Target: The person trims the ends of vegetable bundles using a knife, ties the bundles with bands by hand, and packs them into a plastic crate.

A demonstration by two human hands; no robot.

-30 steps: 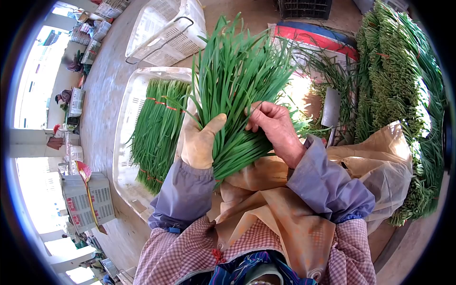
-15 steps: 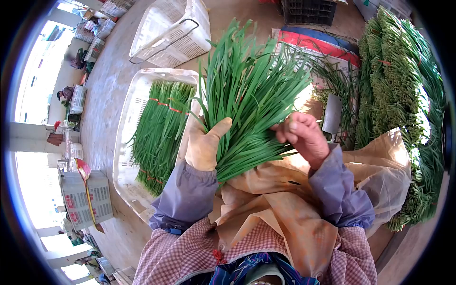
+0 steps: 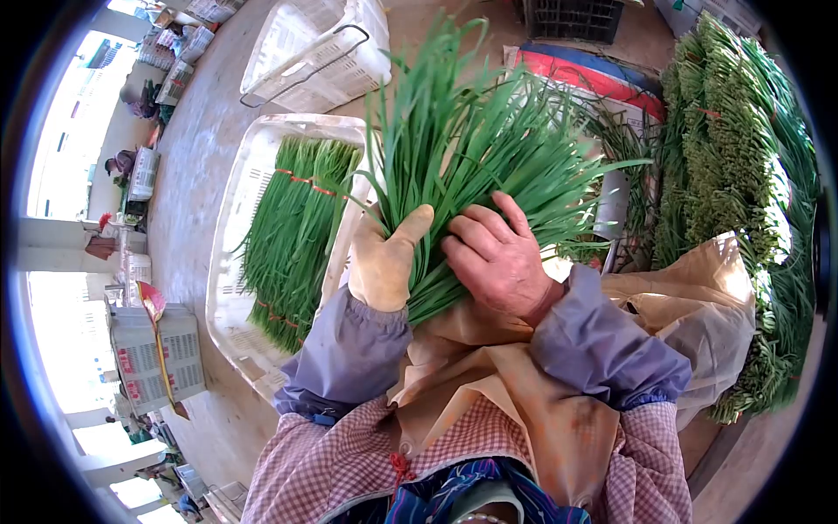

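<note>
My left hand (image 3: 384,262), in a pale rubber glove, grips a loose, fanned-out bunch of long green leaves (image 3: 471,148) with the thumb across it. My bare right hand (image 3: 499,258) lies over the lower right part of the same bunch, its fingers curled onto the leaves. The leaf tips point up and to the right. Just left of my left hand, bundles tied with red bands (image 3: 301,236) lie in a white plastic crate (image 3: 229,288).
Tall stacks of green bundles (image 3: 724,157) stand on the right. A wide metal blade (image 3: 613,205) lies beside loose leaves. Further off are an empty white crate (image 3: 323,61), a black crate (image 3: 572,19) and a grey carton (image 3: 161,358). Two people sit at the far left.
My right hand has moved from the bunch's right edge back onto the leaves, nearer my left hand. The bunch's leaves have spread further right. My left hand keeps its grip.
</note>
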